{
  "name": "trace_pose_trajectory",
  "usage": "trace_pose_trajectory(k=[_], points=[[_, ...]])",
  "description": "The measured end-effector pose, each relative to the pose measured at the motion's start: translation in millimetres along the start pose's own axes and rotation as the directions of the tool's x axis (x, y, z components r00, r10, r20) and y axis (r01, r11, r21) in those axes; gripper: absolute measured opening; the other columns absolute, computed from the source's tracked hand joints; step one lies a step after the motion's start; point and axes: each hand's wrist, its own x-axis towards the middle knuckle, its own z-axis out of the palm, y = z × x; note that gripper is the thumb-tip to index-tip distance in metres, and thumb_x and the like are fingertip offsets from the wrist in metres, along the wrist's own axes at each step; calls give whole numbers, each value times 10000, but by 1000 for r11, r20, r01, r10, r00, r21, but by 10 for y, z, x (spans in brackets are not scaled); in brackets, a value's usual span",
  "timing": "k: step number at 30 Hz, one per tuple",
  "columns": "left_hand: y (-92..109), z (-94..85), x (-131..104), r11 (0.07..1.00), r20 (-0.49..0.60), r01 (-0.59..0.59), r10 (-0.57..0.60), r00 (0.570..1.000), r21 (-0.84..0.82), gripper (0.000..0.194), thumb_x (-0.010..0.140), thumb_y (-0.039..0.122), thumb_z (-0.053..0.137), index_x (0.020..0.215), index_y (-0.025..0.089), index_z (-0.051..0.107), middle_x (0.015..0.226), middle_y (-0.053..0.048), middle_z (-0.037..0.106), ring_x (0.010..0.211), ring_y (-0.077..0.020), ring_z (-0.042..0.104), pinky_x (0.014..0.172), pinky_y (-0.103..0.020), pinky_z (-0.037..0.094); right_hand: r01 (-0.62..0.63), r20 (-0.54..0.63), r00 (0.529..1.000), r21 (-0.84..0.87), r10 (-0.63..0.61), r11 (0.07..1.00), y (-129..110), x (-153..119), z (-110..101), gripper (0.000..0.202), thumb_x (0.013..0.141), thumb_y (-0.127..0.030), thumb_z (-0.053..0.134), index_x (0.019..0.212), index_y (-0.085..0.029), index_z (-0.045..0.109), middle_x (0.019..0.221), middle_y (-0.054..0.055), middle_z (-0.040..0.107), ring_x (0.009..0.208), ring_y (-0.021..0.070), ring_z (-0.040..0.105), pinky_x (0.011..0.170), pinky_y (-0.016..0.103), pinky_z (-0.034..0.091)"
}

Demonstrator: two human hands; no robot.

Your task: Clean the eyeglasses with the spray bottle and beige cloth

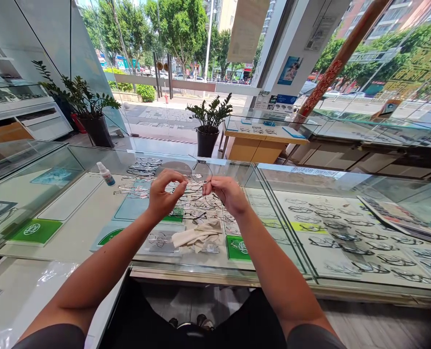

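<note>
A pair of thin, dark-rimmed eyeglasses with a large, clear, rounded lens (202, 171) is held in the air above the glass-topped display counter (83, 230), between the person's two hands. The right hand (230, 193) has thumb and forefinger closed on the lower edge of the frame. The left hand (165, 192) curls into a ring, thumb and forefinger tips nearly together just beside the rim; whether they pinch any part cannot be told. In this assessment the article is very light, with a springy rim that bends under modest force; the lens is probably smooth, slippery and easily smudged or scratched. Sound holding points are the bridge and rim edges, not the lens face. The lens appears transparent; the bridge, hinges and second lens cannot be made out clearly.
</note>
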Motion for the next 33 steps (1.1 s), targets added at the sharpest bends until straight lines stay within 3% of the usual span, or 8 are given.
trace_pose_trajectory(k=[2,4,7,9,22,33], points=[[7,-4,4,994,-20,-83,85,996,77,179,1065,323,698,914,226,713,928,-37,793,893,-199,714,872,-369,550,-12,30,999,-10,13,1000,-6,-4,-9,305,894,-384,693,677,-199,802,749,62,725,811,221,662,848,371,504],[-3,-14,7,970,-21,-152,159,987,187,210,1047,433,736,1103,231,748,1137,-87,818,1071,-246,743,972,-420,572,-20,71,997,-25,22,999,-11,-9,-17,311,908,-368,674,687,-198,812,761,61,735,815,216,665,861,369,500],[-59,-32,7,907,38,-256,258,965,334,682,946,628,823,1491,254,652,1484,-152,734,1358,-333,678,1160,-520,522,-22,124,992,-48,28,999,-17,-14,-25,313,916,-348,664,694,-194,822,759,55,742,803,208,665,863,365,494],[-105,-40,4,872,85,-311,302,949,377,803,924,663,835,1594,293,593,1545,-139,710,1416,-348,648,1216,-538,483,-22,151,988,-65,31,998,-18,-17,-29,309,915,-337,669,687,-193,817,745,51,740,794,208,663,861,366,492],[-106,-72,31,832,110,-428,418,902,354,759,934,511,886,1613,324,603,1349,-79,829,1232,-300,758,1063,-464,551,28,217,976,-183,12,983,-32,-17,-52,299,909,-321,660,687,-205,823,728,34,753,767,208,670,865,374,505],[-96,-80,46,810,110,-459,452,885,365,721,969,524,847,1618,318,610,1315,-90,837,1193,-303,789,997,-447,556,83,190,981,-265,-32,961,-49,-26,-55,292,931,-339,667,735,-199,832,753,40,765,786,210,677,843,370,514]])
